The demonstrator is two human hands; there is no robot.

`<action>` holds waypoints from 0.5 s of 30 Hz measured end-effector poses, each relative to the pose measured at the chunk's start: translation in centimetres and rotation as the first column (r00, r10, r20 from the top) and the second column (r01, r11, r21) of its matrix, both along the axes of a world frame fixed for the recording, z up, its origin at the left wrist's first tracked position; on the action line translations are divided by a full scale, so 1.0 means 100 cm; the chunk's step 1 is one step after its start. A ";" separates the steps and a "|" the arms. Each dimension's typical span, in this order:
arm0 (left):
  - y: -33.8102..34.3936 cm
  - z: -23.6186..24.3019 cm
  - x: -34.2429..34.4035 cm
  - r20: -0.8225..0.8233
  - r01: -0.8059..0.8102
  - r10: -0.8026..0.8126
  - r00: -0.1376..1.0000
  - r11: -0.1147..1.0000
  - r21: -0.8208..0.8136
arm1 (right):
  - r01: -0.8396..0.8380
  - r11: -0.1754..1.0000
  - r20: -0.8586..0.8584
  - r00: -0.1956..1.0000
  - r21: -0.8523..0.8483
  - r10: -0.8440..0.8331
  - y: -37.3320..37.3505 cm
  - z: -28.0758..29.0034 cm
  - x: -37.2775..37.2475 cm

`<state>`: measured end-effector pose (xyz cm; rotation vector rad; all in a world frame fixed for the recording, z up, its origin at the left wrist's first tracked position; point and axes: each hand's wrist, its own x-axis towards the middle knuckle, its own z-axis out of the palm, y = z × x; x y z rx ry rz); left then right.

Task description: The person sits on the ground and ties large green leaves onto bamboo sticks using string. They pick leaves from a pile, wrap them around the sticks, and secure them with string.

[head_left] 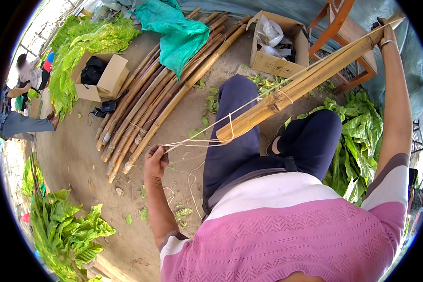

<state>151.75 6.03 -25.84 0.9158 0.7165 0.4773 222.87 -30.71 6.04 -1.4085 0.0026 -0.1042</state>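
A split bamboo pole [310, 77] slants across my lap, its near end above my thighs and its far end at the upper right. Around that far end my right hand [386, 33] is closed, partly hidden by the pole. My left hand [156, 159] is closed on pale string [190, 141], left of my knee. Several strands run from it to the pole's near end, where a loop goes round the bamboo. One taut strand continues up along the pole. Loose string trails down to the ground beside my leg.
Several bamboo poles [148, 105] lie on the dirt floor, partly under a green plastic sheet [174, 30]. Cardboard boxes [278, 66] and a wooden chair [345, 28] stand ahead. Large green leaves [357, 136] are piled right and left. Another person [26, 124] is at far left.
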 end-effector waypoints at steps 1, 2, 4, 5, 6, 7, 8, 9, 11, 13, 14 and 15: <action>0.007 0.002 -0.010 -0.037 -0.021 0.021 0.999 1.000 -0.004 | 0.007 1.000 -0.015 1.000 0.004 -0.007 0.007 -0.005 0.001; 0.013 0.004 -0.019 -0.074 -0.044 0.044 0.996 0.999 -0.007 | 0.018 1.000 0.038 0.999 0.023 -0.019 0.006 -0.012 -0.003; 0.026 0.002 -0.045 -0.133 -0.107 0.115 0.984 0.992 0.070 | 0.006 1.000 0.006 1.000 0.014 -0.006 -0.001 -0.022 0.009; 0.030 0.002 -0.053 -0.141 -0.142 0.155 0.978 0.985 0.095 | 0.009 1.000 0.000 1.000 0.016 -0.009 -0.008 -0.028 0.018; 0.035 0.003 -0.058 -0.148 -0.176 0.192 0.970 0.977 0.117 | 0.007 1.000 -0.039 0.999 0.023 -0.007 -0.023 -0.030 0.036; 0.041 0.002 -0.063 -0.155 -0.210 0.231 0.960 0.967 0.141 | 0.004 1.000 -0.079 0.997 0.030 -0.002 -0.035 -0.030 0.054; 0.046 0.000 -0.073 -0.147 -0.247 0.263 0.953 0.962 0.118 | 0.012 1.000 -0.069 0.998 -0.003 -0.012 -0.039 -0.036 0.064; 0.048 0.000 -0.078 -0.207 -0.270 0.290 0.934 0.956 0.119 | 0.023 0.999 -0.052 0.998 -0.037 -0.025 -0.047 -0.038 0.071; 0.052 -0.002 -0.084 -0.306 -0.311 0.332 0.892 0.943 0.115 | 0.025 0.998 -0.050 0.998 -0.060 -0.028 -0.072 -0.030 0.093; 0.055 -0.025 -0.110 -0.551 -0.222 0.364 0.751 0.925 0.307 | 0.031 0.997 -0.041 0.999 -0.073 -0.035 -0.075 -0.034 0.098; 0.057 -0.047 -0.133 -0.625 -0.112 0.427 0.653 0.871 0.478 | 0.036 0.997 -0.034 0.999 -0.071 -0.038 -0.072 -0.037 0.098; 0.056 -0.067 -0.157 -0.673 0.029 0.497 0.548 0.793 0.609 | 0.042 0.997 -0.029 0.999 -0.072 -0.044 -0.072 -0.038 0.098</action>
